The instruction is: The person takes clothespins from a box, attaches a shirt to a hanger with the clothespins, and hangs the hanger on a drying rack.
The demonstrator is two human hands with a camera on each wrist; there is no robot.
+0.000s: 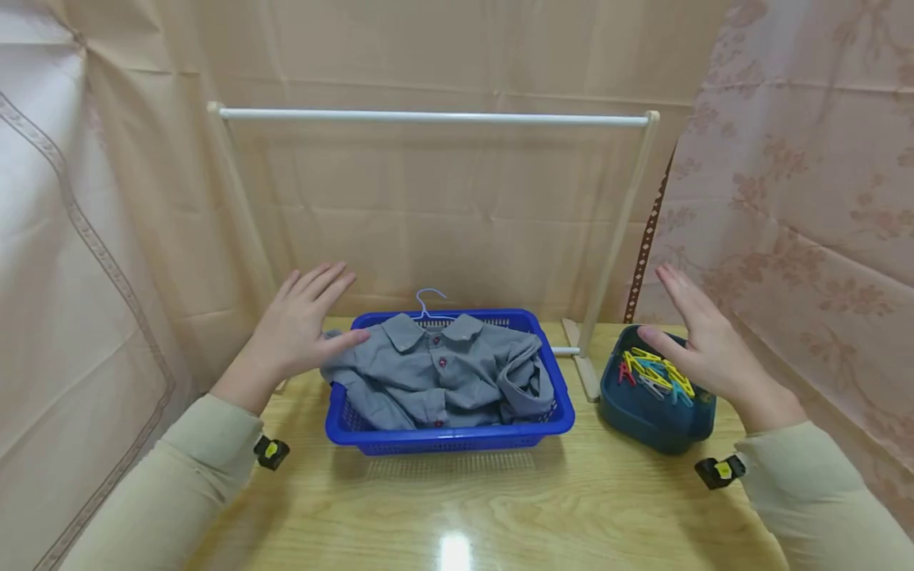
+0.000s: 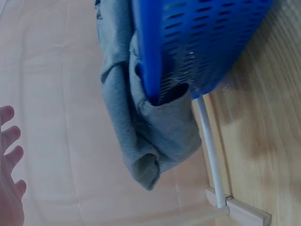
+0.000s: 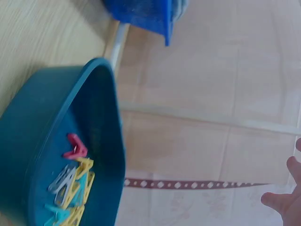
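A grey collared shirt (image 1: 464,373) with dark red buttons lies bunched in a blue plastic basket (image 1: 457,438). From its collar rises the hook of a light-coloured hanger (image 1: 421,301). My left hand (image 1: 303,325), fingers straight and spread, hovers by the basket's left side, its thumb overlapping the sleeve in the head view. In the left wrist view a grey sleeve (image 2: 155,132) hangs over the basket wall. My right hand (image 1: 707,349), holding nothing, is raised with straight fingers over a dark teal bin (image 1: 657,432). Several yellow, blue, red and grey clothespins (image 1: 653,373) lie inside the bin.
Behind the basket stands a rack with a white top bar (image 1: 435,117), pale uprights and a wooden foot (image 1: 581,361) on the right. Beige cloth (image 1: 443,206) hangs at the back, patterned curtain (image 1: 807,206) on the right. The wooden table (image 1: 500,507) extends in front.
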